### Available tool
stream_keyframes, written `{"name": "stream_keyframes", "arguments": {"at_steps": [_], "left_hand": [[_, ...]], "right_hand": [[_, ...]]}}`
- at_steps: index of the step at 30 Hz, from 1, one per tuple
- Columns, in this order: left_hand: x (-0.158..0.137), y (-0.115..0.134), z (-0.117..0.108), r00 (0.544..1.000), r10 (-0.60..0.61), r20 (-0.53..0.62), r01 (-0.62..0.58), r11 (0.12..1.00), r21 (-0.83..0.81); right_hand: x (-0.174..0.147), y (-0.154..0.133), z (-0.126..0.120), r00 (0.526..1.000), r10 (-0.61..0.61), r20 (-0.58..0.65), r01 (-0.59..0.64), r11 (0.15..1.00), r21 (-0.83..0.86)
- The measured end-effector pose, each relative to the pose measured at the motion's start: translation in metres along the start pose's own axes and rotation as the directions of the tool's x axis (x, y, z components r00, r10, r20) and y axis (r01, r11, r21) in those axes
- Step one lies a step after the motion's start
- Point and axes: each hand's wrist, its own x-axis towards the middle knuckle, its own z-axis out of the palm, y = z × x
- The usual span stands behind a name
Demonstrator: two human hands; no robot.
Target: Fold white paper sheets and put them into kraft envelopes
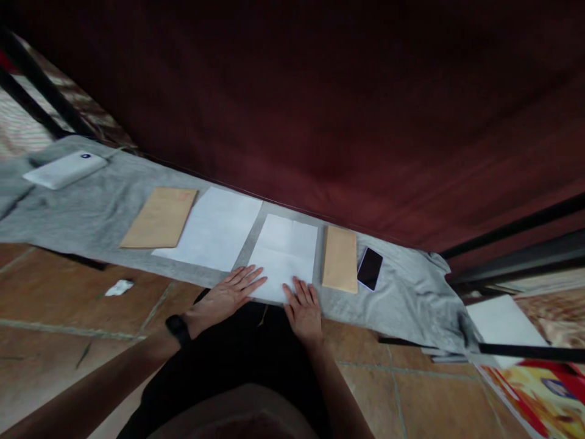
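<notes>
A creased white sheet of paper point(286, 247) lies flat on the grey cloth, close in front of me. My left hand point(233, 289) rests on its near left corner, fingers stretched out. On the near right part of the same sheet lies my right hand point(304, 308), its fingers spread. Neither hand grips anything. Left of this sheet is a stack or sheet of plain white paper point(219, 225), partly under a brown envelope point(162, 216). A second, narrower brown envelope point(339, 259) sits just right of the creased sheet.
The grey cloth point(402, 292) covers a long narrow surface. A phone point(370, 268) lies right of the envelopes; a white device point(66, 169) is at the far left. Dark red fabric point(320, 122) hangs behind. A white scrap point(119, 288) lies on the tiled floor point(82, 305).
</notes>
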Motion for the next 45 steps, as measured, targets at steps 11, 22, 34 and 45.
{"name": "stream_keyframes", "arguments": {"at_steps": [11, 22, 34, 45], "left_hand": [[0.025, 0.038, 0.013, 0.999, 0.044, -0.021, -0.046, 0.996, -0.073], [-0.002, 0.017, -0.003, 1.000, 0.004, -0.008, -0.004, 0.996, -0.087], [-0.020, 0.001, 0.007, 1.000, -0.028, 0.000, 0.028, 1.000, 0.008], [-0.010, -0.014, -0.006, 1.000, -0.020, -0.015, 0.019, 0.997, -0.070]], "right_hand": [[-0.005, 0.001, 0.001, 1.000, -0.017, 0.001, 0.017, 1.000, -0.011], [-0.017, 0.008, 0.005, 0.999, -0.011, -0.045, 0.011, 1.000, 0.009], [-0.036, 0.021, 0.001, 0.996, 0.036, -0.087, -0.034, 0.999, 0.022], [-0.032, 0.022, -0.003, 0.995, 0.088, -0.056, -0.085, 0.995, 0.046]]}}
